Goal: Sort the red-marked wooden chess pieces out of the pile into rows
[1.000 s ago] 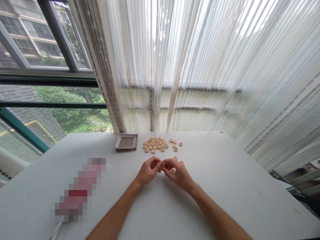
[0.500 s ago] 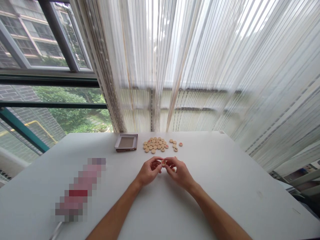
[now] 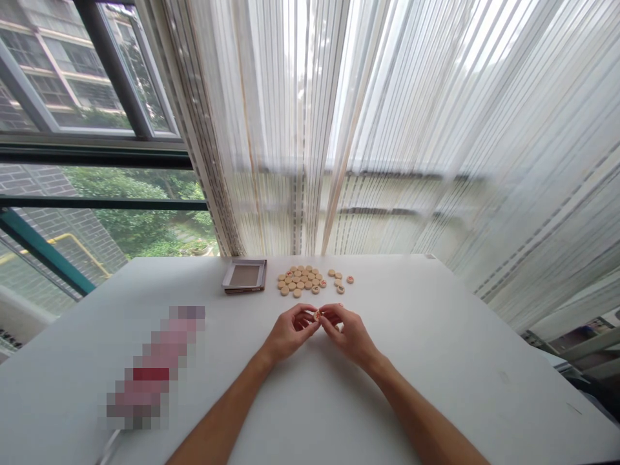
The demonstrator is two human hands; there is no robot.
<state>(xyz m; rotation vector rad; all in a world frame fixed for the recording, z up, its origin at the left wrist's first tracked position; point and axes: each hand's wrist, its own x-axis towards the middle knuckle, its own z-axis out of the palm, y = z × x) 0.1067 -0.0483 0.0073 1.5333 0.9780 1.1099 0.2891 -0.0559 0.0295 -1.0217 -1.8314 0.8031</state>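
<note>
Between the fingertips of both hands is a round wooden Chinese chess piece [image 3: 317, 316] with a red character on its face. My left hand [image 3: 289, 332] pinches it from the left, and my right hand [image 3: 347, 330] pinches it from the right. At least one more piece shows partly behind my right fingers. Beyond the hands lies a cluster of chess pieces [image 3: 300, 285], mostly with plain sides up, a few showing red or dark characters. Several looser pieces lie right of it, among them a red-marked piece [image 3: 350, 279].
A shallow open box [image 3: 244, 276] stands left of the pieces near the far edge of the white table [image 3: 436, 387]. A blurred-out pinkish object [image 3: 157, 365] with a cord lies at the left. Striped curtains [image 3: 387, 129] hang behind the table.
The held chess piece has turned a little between the fingertips, and my left thumb has shifted slightly right. The other pieces and the box stay put.
</note>
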